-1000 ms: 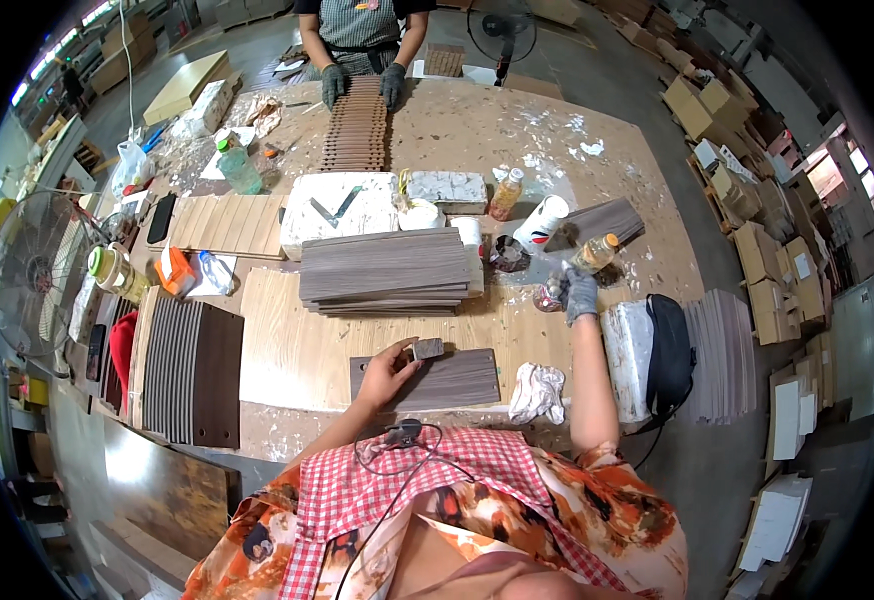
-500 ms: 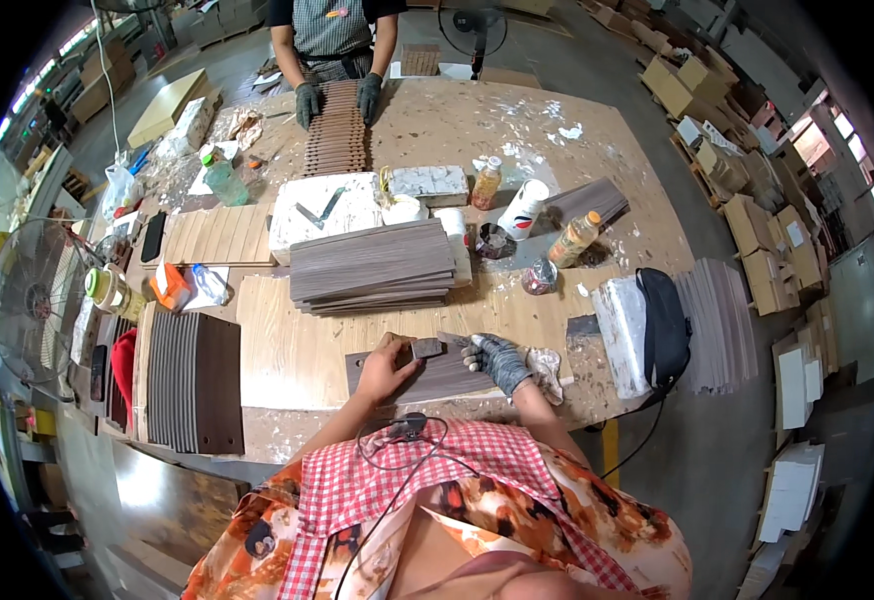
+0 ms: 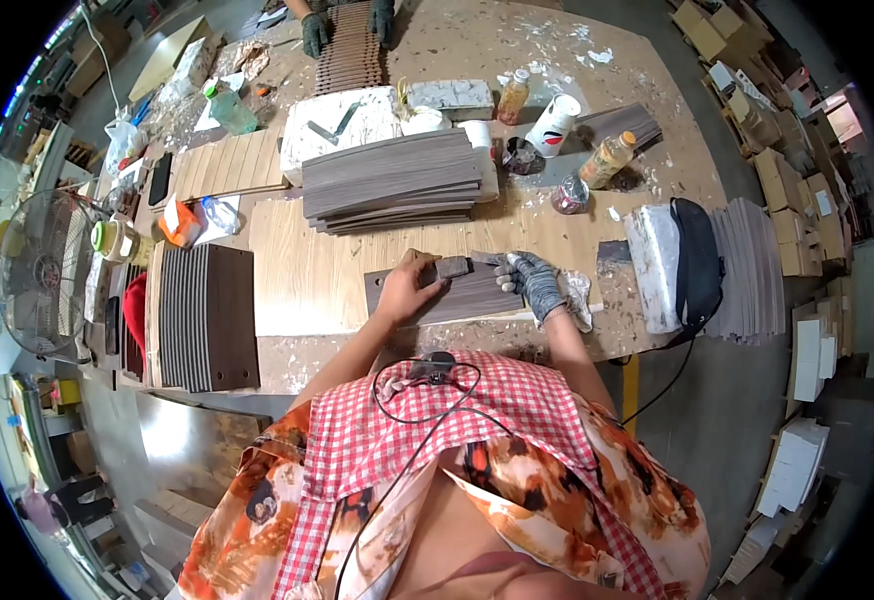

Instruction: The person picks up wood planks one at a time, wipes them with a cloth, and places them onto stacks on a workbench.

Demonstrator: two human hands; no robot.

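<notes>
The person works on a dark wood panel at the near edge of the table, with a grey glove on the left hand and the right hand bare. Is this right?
Not quite. The head view shows the grey glove on the right hand, and the left hand is bare. Both rest on the dark wood panel at the near edge of the table.

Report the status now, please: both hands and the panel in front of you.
Left hand bare, holding small block on dark wood panel. Right hand gloved, resting on panel's right end. Panel flat on workbench. Panel stack behind, apart.

A glue-spattered wooden workbench carries a stack of dark veneer strips, bottles and a paper cup.
</notes>
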